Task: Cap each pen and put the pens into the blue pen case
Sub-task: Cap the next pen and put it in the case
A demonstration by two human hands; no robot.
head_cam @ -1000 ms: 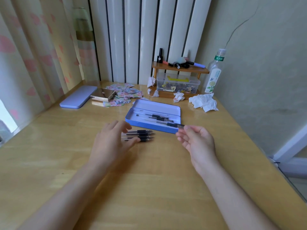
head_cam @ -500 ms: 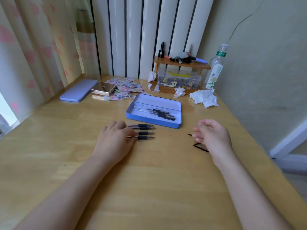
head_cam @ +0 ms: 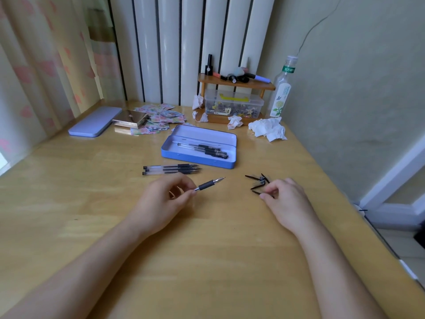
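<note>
The open blue pen case lies mid-table with three capped pens inside. In front of it, uncapped clear pens lie side by side, tips pointing right. My left hand holds one uncapped pen by its barrel, tip aimed up and to the right. Loose black pen caps lie scattered to the right. My right hand rests beside them, its fingertips pinching one cap on the table.
The case's lilac lid lies at the far left next to a shiny box and patterned papers. A wooden shelf over a clear plastic box, a bottle and crumpled tissues stand at the back right.
My right hand put a capped pen into the case, then moved right to the caps and pinched one. My left hand lifted one uncapped pen from the row.
</note>
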